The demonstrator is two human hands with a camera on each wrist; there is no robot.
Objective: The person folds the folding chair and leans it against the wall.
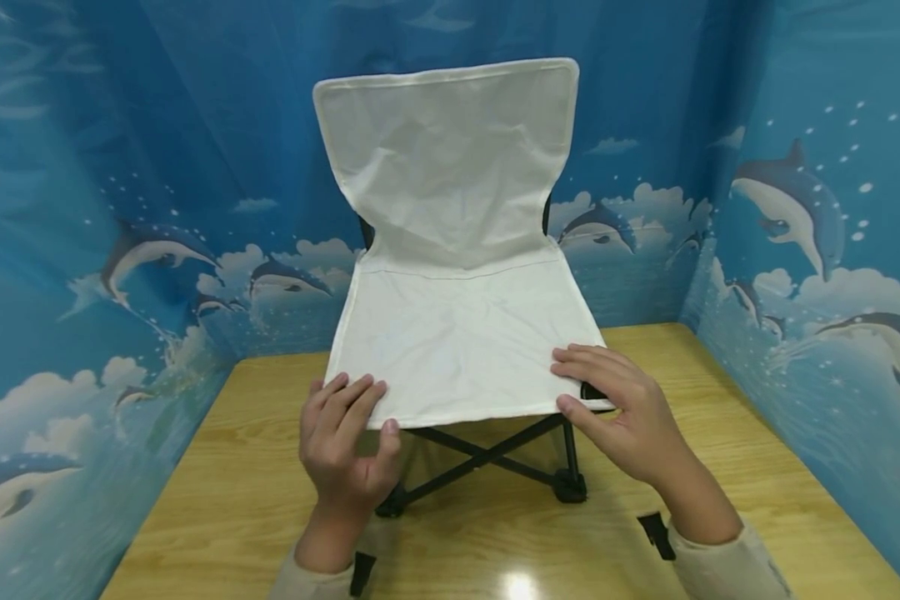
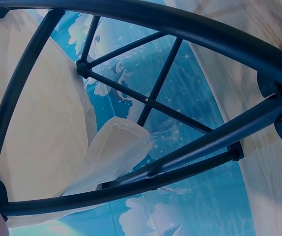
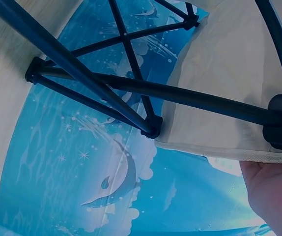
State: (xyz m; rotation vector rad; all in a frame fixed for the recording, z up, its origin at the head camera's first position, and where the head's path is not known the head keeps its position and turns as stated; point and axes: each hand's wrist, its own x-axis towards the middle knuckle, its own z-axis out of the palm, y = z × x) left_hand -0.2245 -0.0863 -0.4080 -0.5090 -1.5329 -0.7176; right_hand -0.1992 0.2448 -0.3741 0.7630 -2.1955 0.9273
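Note:
A folding chair with a white fabric seat and backrest on a dark tube frame stands on the wooden table. My left hand rests on the seat's front left corner, fingers over the fabric and thumb beside the front edge. At the front right corner my right hand lies with its fingers on the seat and its thumb at the edge, beside a dark opening in the fabric. From below, the left wrist view shows the curved tubes. The right wrist view shows part of my right hand along the hem.
Yellowish wooden tabletop spreads around the chair legs. A blue curtain printed with dolphins and clouds encloses the back and both sides. Crossed dark tubes join the front legs, which end in black feet.

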